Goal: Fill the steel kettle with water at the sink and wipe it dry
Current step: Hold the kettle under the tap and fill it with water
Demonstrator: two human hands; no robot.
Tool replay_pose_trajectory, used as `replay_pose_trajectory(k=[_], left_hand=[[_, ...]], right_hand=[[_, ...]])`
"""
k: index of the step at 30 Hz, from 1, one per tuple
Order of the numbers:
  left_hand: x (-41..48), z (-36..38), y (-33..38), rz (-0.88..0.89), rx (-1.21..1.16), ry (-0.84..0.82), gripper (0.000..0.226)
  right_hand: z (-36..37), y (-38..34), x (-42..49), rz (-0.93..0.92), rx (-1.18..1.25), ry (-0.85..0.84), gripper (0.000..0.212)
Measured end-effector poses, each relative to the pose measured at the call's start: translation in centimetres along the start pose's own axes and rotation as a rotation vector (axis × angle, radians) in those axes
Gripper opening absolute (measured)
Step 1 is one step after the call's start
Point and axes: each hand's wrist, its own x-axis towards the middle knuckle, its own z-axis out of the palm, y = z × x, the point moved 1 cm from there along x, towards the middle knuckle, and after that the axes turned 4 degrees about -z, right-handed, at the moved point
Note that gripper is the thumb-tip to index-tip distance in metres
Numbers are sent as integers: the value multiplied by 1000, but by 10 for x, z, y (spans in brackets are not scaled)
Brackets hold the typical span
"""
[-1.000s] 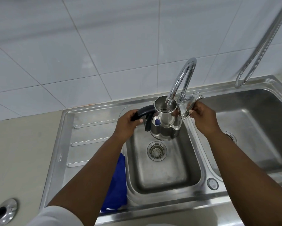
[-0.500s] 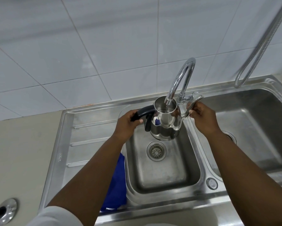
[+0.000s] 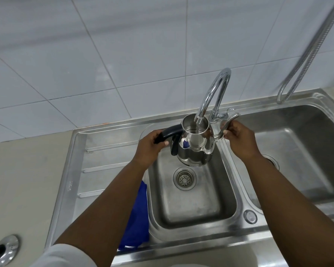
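Note:
The steel kettle (image 3: 196, 149) hangs lidless over the left basin (image 3: 191, 205), its open mouth right under the spout of the chrome tap (image 3: 213, 93). A thin stream of water runs from the spout into the kettle. My left hand (image 3: 149, 146) grips the kettle's black handle (image 3: 169, 134). My right hand (image 3: 239, 138) holds the tap's curved lever (image 3: 226, 125) between thumb and fingers. A blue cloth (image 3: 136, 218) lies on the drainboard at the basin's left rim, partly hidden under my left forearm.
A second, larger basin (image 3: 297, 151) lies to the right. A flexible metal hose (image 3: 305, 54) hangs down the tiled wall at the far right. The ribbed drainboard (image 3: 104, 166) adjoins a beige counter with a round metal fitting (image 3: 4, 249) at bottom left.
Both hands and the kettle have stayed almost still under the spout. The stream of water into the kettle shows more plainly now.

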Motion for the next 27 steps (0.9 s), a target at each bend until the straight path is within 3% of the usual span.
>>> replay_pose_trajectory(k=[27], left_hand=[[-3, -2, 2, -4, 4, -8, 38]], right_hand=[[0, -4, -3, -6, 1, 7, 27]])
